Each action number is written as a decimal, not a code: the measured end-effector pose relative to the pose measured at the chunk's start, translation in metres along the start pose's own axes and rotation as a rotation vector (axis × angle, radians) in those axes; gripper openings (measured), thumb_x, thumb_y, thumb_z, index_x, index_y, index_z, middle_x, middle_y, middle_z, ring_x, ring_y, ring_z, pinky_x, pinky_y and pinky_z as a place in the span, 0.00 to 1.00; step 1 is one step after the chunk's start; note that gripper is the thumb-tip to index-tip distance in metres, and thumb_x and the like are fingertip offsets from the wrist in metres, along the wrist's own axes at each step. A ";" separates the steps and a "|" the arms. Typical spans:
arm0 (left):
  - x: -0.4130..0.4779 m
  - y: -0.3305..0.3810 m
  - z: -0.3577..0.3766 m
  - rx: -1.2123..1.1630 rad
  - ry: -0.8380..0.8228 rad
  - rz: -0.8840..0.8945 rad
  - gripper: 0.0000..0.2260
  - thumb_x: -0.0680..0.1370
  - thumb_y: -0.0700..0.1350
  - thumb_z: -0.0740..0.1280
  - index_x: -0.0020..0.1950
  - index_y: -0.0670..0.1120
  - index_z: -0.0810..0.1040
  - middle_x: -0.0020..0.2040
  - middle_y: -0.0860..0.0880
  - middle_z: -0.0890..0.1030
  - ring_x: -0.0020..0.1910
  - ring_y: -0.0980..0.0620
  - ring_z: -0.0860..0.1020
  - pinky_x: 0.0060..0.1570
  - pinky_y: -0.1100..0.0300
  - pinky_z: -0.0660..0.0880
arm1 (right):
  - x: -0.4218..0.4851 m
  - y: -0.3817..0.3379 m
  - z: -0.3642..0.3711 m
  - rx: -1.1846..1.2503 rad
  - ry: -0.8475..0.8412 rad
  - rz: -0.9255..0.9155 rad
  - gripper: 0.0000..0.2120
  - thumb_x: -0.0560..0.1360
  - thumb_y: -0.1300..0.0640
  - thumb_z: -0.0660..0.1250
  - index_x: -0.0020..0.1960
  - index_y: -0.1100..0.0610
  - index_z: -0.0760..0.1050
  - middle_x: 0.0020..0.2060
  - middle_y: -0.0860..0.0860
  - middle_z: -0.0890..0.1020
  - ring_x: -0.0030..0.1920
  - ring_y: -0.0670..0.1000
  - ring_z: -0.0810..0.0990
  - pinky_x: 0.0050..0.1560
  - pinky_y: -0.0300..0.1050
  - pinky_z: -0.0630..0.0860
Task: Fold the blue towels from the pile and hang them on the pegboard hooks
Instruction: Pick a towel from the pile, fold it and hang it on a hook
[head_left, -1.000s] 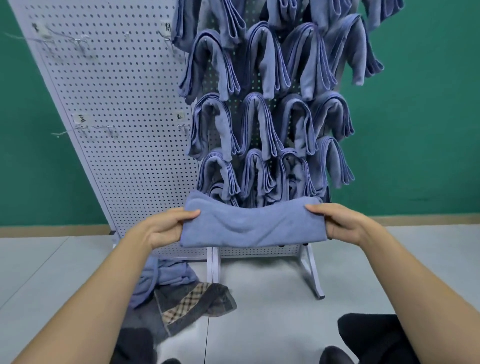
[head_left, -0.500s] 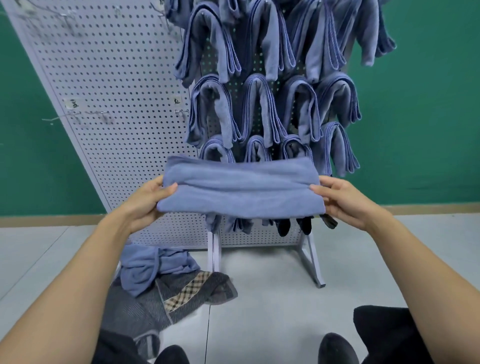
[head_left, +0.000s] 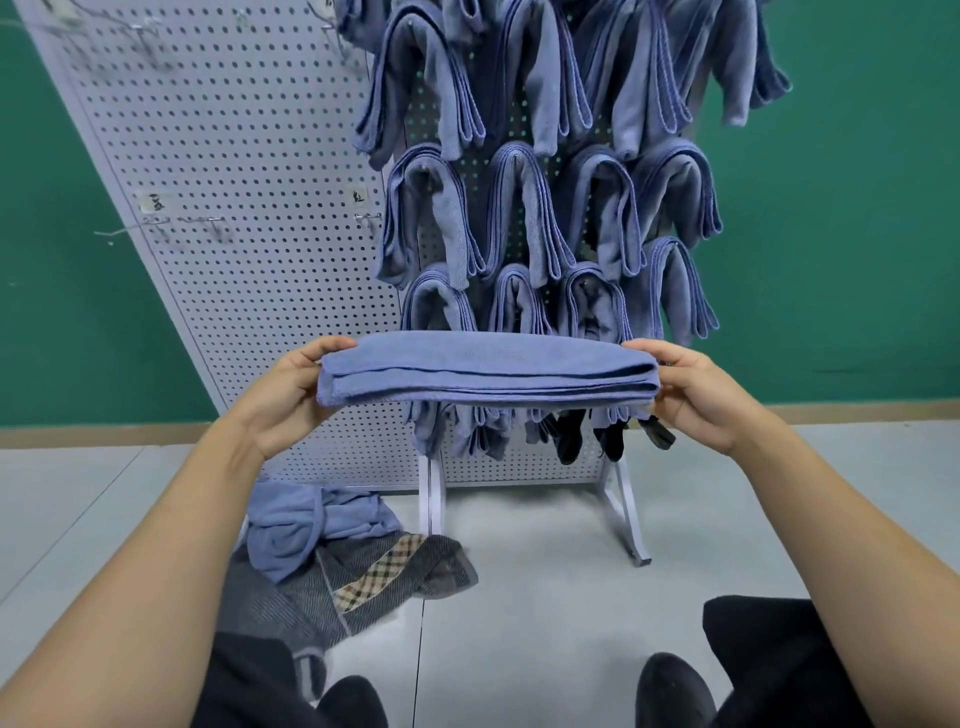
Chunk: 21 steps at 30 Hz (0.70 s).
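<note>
You hold the towel (head_left: 488, 371) folded into a flat, thick band, level in the air in front of you. Its long axis runs from 9 to 3 o'clock, straight across your view, and the stacked edges face you. Your left hand (head_left: 291, 395) has the 9 o'clock end and your right hand (head_left: 696, 395) the 3 o'clock end. On each, the fingers (head_left: 670, 358) are clamped on the layers, with the thumb apparently on top. Both arms reach forward about evenly, palms turned in toward each other.

The pegboard (head_left: 234, 208) stands at 12 o'clock, just beyond the towel. Its right half is packed with hung towels (head_left: 519, 208), each draped over a hook with both ends hanging down. Your towel hides part of the lowest row. Bare hooks (head_left: 156, 226) show on the left half, at about 10 o'clock from the towel, and another hook (head_left: 369, 218) sits just beside the hung ones at 11 o'clock.

The fold looks done, so I judge the hanging comes next. The hooks point out toward you and the towel lies crosswise to them, so it is already turned the right way to drape. It needs to go up and to the left until its middle sits over a hook's tip. Your left hand is the nearer one to the free hooks.

The pile (head_left: 311, 525) lies on the floor at 7 o'clock, on a grey checked cloth (head_left: 374, 571), so more towels remain.
</note>
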<state>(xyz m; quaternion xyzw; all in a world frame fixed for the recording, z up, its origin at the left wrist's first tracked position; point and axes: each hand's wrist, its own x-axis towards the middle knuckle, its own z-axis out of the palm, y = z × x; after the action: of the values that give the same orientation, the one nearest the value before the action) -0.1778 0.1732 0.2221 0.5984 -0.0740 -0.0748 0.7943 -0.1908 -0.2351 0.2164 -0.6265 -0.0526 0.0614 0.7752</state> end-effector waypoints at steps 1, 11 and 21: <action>0.000 0.000 0.000 -0.025 -0.011 0.011 0.16 0.74 0.33 0.64 0.36 0.49 0.85 0.40 0.49 0.84 0.35 0.54 0.82 0.35 0.64 0.79 | 0.000 -0.001 0.001 0.011 0.005 0.011 0.16 0.77 0.72 0.55 0.52 0.58 0.78 0.41 0.53 0.84 0.35 0.49 0.80 0.34 0.40 0.79; -0.002 -0.002 0.014 -0.020 -0.007 -0.143 0.09 0.73 0.51 0.65 0.38 0.47 0.79 0.44 0.48 0.82 0.40 0.50 0.81 0.38 0.58 0.80 | -0.002 0.000 0.018 -0.049 0.028 0.036 0.05 0.76 0.57 0.63 0.42 0.52 0.73 0.36 0.50 0.77 0.31 0.49 0.76 0.32 0.41 0.73; 0.004 -0.025 0.031 0.096 0.187 -0.267 0.10 0.78 0.31 0.63 0.54 0.43 0.79 0.51 0.42 0.79 0.41 0.49 0.78 0.38 0.60 0.79 | -0.003 -0.023 0.034 0.101 0.130 -0.132 0.11 0.79 0.66 0.57 0.51 0.54 0.75 0.45 0.53 0.78 0.37 0.47 0.78 0.36 0.39 0.77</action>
<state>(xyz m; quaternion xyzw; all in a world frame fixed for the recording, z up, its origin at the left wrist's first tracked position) -0.1810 0.1360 0.2068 0.6444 0.0771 -0.1201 0.7512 -0.1985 -0.2080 0.2459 -0.5845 -0.0402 -0.0282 0.8099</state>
